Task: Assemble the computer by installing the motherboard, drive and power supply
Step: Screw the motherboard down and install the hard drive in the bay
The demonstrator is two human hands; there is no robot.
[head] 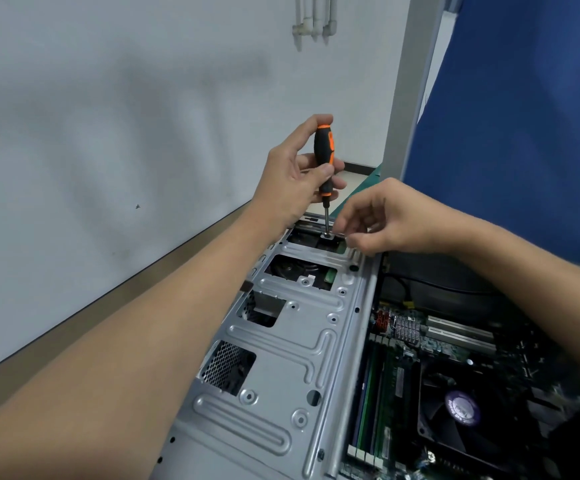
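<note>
Background: pale grey wall (108,116) stands behind the computer case (281,393), with white pipes (313,26) high above it; a white post (410,81) and a blue partition (506,116) rise beyond the case's far right corner.
Head view, case: lies open on its side, with a grey metal panel on the side nearest the wall, stamped with ribs and cut-outs.
Drive (292,268): a dark body with a green board edge shows through the cut-outs at the far end of the case's panel.
Motherboard (403,358): sits inside the case, right of the panel, with memory sticks (371,393) along its left edge, a small finned heatsink (407,329) farther back and a black fan (461,407) with a purple hub nearest the camera.
Left hand (299,171): wrapped round the black-and-orange handle of a screwdriver (325,157), which stands upright above the case's far end.
Screwdriver tip: rests on a small metal tab (326,236) in the farthest cut-out of the case.
Right hand (392,220): hovers just beside the tip, its fingers curled downward with thumb and forefinger close together; whether they pinch anything cannot be told.
Cable (437,285): black, runs across the dark area inside the case beyond the motherboard.
</note>
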